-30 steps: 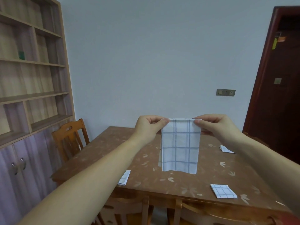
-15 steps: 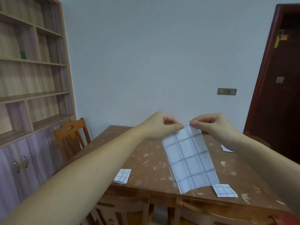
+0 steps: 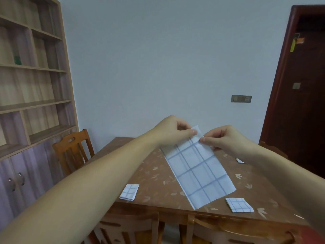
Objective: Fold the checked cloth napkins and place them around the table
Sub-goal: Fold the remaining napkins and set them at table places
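Note:
A white napkin with blue checks [image 3: 198, 169], folded into a long strip, hangs slanted above the brown table [image 3: 154, 176]. My left hand [image 3: 173, 131] and my right hand [image 3: 223, 140] both pinch its upper end, close together. Its lower end swings out toward me and to the right. Small folded checked napkins lie on the table: one at the near left edge [image 3: 129, 192], one at the near right [image 3: 239, 205], and a corner of another [image 3: 240, 160] shows past my right wrist.
Wooden chairs stand at the table's left side [image 3: 72, 152] and along its near edge [image 3: 130, 228]. A tall shelf unit with cupboards [image 3: 29, 95] fills the left wall. A dark wooden door [image 3: 302, 95] is at the right.
My hands came together from the strip's two top corners to one point. The napkin swung from hanging straight down to slanting out toward the near right.

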